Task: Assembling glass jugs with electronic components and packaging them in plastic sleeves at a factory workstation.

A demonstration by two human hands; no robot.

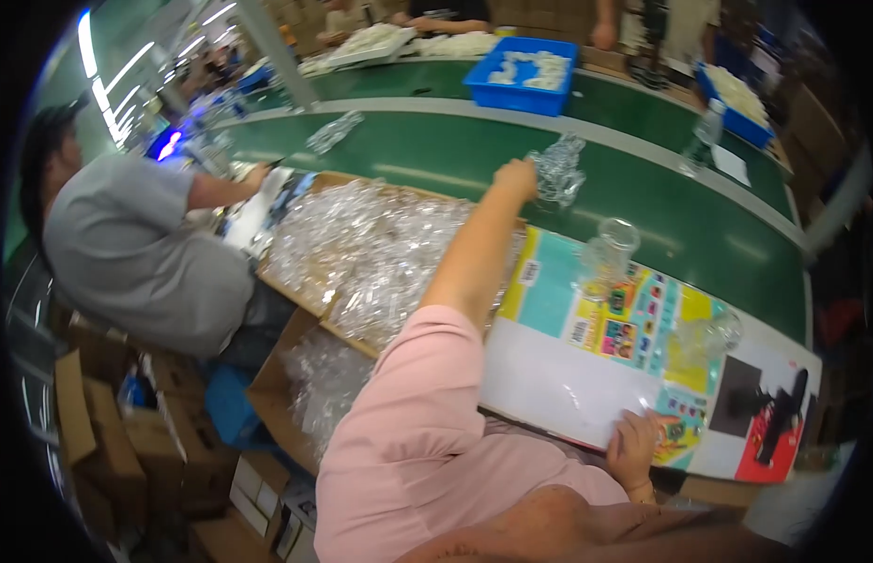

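My left arm, in a pink sleeve, stretches far forward over the green conveyor. My left hand (518,178) is closed on a clear plastic piece (560,171), crinkled and shiny; its exact kind I cannot make out. Close to me, my right hand (633,448) rests on the near edge of a printed board (558,371), its fingers lying on the surface with nothing visible in them. On the board lie a clear plastic container (613,249) toward the conveyor and another clear container (710,336) farther right. A black, long-handled object (781,418) lies at the board's right end.
Cardboard trays heaped with clear plastic pieces (361,253) stand left of the board. A worker in grey (155,253) sits beyond them. The green conveyor (427,141) carries a blue bin (497,92) of whitish parts and a clear bottle (704,136). Cardboard boxes (150,441) crowd the lower left.
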